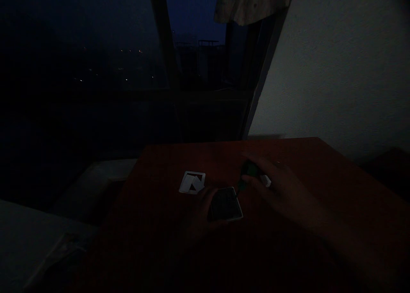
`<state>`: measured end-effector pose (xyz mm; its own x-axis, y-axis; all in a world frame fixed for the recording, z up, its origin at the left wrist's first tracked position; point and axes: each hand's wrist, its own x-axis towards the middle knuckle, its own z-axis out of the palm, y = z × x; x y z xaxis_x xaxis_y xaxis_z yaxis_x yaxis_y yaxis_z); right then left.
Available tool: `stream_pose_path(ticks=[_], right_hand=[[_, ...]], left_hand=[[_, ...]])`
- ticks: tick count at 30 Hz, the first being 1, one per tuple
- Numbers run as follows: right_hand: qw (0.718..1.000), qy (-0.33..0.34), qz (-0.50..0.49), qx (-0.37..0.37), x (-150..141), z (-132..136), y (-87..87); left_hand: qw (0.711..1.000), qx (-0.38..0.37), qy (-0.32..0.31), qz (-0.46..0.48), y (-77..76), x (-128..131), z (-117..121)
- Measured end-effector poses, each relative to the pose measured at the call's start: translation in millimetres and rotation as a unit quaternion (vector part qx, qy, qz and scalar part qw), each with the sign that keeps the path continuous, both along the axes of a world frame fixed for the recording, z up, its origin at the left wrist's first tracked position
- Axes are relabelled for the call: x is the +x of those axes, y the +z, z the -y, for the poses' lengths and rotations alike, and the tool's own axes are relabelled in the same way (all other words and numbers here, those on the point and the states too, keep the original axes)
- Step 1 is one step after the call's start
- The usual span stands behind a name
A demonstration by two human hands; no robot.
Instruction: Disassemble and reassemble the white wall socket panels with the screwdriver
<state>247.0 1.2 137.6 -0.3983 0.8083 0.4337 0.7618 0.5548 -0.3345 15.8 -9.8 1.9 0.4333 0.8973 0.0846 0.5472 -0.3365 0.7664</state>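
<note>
My left hand grips the left side of a squarish, dark-faced box with a thin white edge, low over or on the table. Its fingers are wrapped around the near and far corners. In my right hand is a screwdriver with a green handle. The screwdriver's dark shaft points down and left, and its tip meets the box near the right edge. A small white piece shows beside my right hand, partly hidden by it. Dim light hides finer detail.
On the reddish-brown table, a white square frame with flat white pieces lies left of the box. Behind the table are a dark window and a hanging cloth. A pale wall rises at right.
</note>
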Motion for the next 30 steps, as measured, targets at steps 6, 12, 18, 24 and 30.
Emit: stream_pose_path(ticks=[6, 12, 18, 24, 30], right_hand=[[0.992, -0.112, 0.049, 0.012, -5, -2, 1.4], [0.998, 0.044, -0.023, -0.039, -1, 0, 6.3], [0.986, -0.144, 0.069, 0.050, -14, -7, -1.2], [0.999, -0.002, -0.042, -0.006, -6, -1, 3.5], [0.993, -0.112, -0.001, 0.039, -11, -4, -1.4]], left_hand=[[1.000, 0.009, -0.001, -0.016, 3.7, 0, 0], [1.000, 0.014, -0.007, -0.009, 1.2, -1, -1], [1.000, 0.001, 0.001, -0.006, 0.6, 0, 0], [0.999, -0.030, 0.011, -0.016, 4.0, 1, 1], [1.000, -0.021, 0.010, -0.011, 1.9, 1, 2]])
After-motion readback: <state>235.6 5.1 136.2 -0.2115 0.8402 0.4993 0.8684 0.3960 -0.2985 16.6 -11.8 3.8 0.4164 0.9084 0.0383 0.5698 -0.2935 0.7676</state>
